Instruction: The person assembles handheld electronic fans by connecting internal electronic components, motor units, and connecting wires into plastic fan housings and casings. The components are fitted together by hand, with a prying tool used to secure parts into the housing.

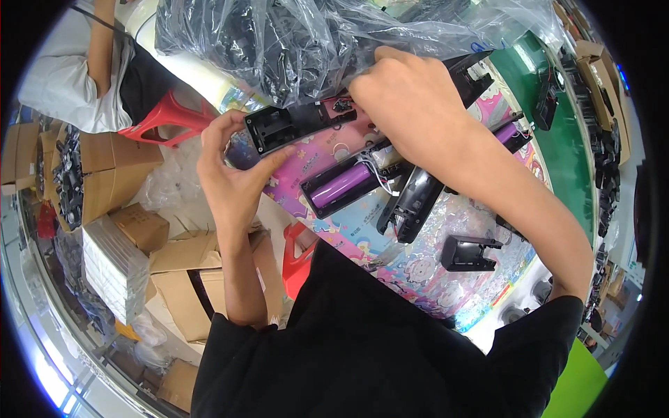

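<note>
My left hand [233,171] grips the left end of a long black plastic housing [300,124], its thumb along the near edge and its fingers at the end. The housing's open hollow faces up, and small wires or parts show near its right end. Beside that end, my right hand [411,101] is closed with the knuckles up; its fingertips and anything in them are hidden. Just nearer to me lies another black housing [317,203] with a purple cylindrical battery [341,184] and white wires. A glossy black shell [417,205] lies under my right forearm.
A colourful printed mat [348,240] covers the table. Clear plastic bags [258,49] of black parts fill the far side. A short black piece [470,253] lies at the near right. Cardboard boxes [185,268] and a red stool [167,118] stand left, near another person [77,83].
</note>
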A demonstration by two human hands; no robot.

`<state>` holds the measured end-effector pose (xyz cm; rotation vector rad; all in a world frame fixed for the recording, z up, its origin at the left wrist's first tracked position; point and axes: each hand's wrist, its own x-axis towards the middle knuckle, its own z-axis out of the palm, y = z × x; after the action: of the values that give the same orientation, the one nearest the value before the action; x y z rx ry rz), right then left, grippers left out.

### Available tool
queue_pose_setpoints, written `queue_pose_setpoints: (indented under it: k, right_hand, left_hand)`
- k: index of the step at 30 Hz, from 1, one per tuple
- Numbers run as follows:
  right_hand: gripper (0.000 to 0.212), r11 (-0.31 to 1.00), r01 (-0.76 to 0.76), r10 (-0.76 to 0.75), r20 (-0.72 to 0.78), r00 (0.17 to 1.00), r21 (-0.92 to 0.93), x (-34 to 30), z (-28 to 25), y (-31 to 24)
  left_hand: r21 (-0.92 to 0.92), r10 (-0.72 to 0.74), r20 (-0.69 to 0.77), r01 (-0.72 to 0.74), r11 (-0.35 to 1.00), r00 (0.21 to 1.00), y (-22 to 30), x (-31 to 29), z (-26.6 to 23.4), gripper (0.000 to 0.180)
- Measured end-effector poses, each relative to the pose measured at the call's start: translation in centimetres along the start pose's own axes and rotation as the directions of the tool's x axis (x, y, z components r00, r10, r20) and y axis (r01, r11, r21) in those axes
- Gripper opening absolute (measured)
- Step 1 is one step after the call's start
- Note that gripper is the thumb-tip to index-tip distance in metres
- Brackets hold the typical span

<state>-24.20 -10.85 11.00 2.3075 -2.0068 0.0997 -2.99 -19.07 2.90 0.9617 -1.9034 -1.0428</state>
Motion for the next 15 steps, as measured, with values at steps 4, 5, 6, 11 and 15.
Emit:
queue_pose_setpoints:
  k: [4,5,6,11,15]
  right_hand:
    - [0.011,0.998,-0.042,0.041,-0.017,0.999,-0.041,0.8,0.1,-0.4]
    - [0.011,0.998,-0.043,0.043,-0.015,0.999,-0.039,1.0,0.1,-0.4]
    - [0.01,0.999,-0.038,0.038,-0.007,0.999,-0.027,1.0,0.0,-0.5]
    - [0.009,1.0,0.023,-0.023,-0.013,1.0,-0.02,1.7,-0.1,-0.1]
    - [0.009,0.998,0.056,-0.056,-0.012,0.998,0.018,1.8,0.3,-0.2]
  left_hand:
    - [0.049,-0.034,-0.033,0.035,0.998,0.999,0.7,0.2,-0.6,0.052]
    - [0.05,-0.035,-0.03,0.037,0.998,0.999,0.7,0.2,-0.7,0.052]
    - [0.025,-0.055,-0.042,0.056,0.998,0.998,0.8,0.0,-0.9,0.052]
    - [-0.009,-0.092,-0.037,0.092,0.996,0.995,-0.1,0.4,-1.4,0.052]
    - [0.019,-0.1,-0.044,0.101,0.995,0.994,-0.6,-0.1,-1.5,0.053]
